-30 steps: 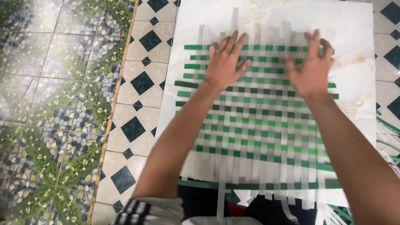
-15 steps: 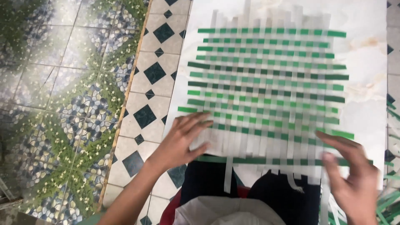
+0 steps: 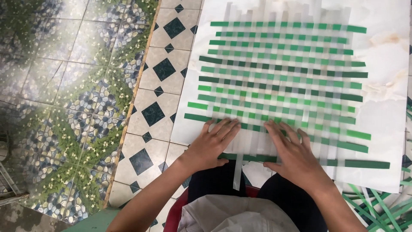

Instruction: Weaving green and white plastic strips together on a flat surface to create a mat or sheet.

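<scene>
Left hand (image 3: 213, 145): palm down, fingers together and stretched forward, thumb tucked out to the side.
Right hand (image 3: 293, 154): palm down, fingers slightly spread, pointing forward and a little left.
Forearms: bare, both reaching forward from the body, angled in toward each other.

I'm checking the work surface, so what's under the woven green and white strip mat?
The woven mat lies on a white marbled board over patterned floor tiles. Board beneath the weave is covered.
</scene>
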